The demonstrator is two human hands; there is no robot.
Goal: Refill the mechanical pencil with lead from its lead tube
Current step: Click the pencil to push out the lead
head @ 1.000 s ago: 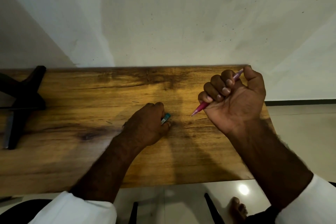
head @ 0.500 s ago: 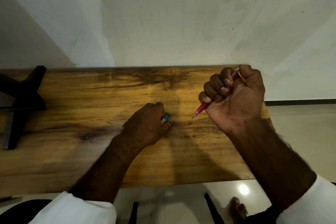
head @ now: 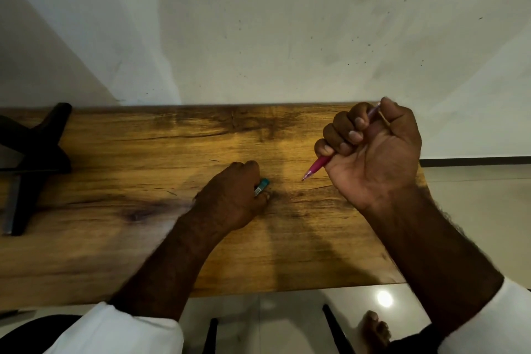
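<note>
Pink mechanical pencil (head: 317, 166) sits in the right hand (head: 376, 152), which curls tight around it above the right end of the wooden table (head: 115, 167), tip pointing down. The left hand (head: 232, 200) rests on the table's middle, fingers wrapped round a small teal lead tube (head: 263, 184).
</note>
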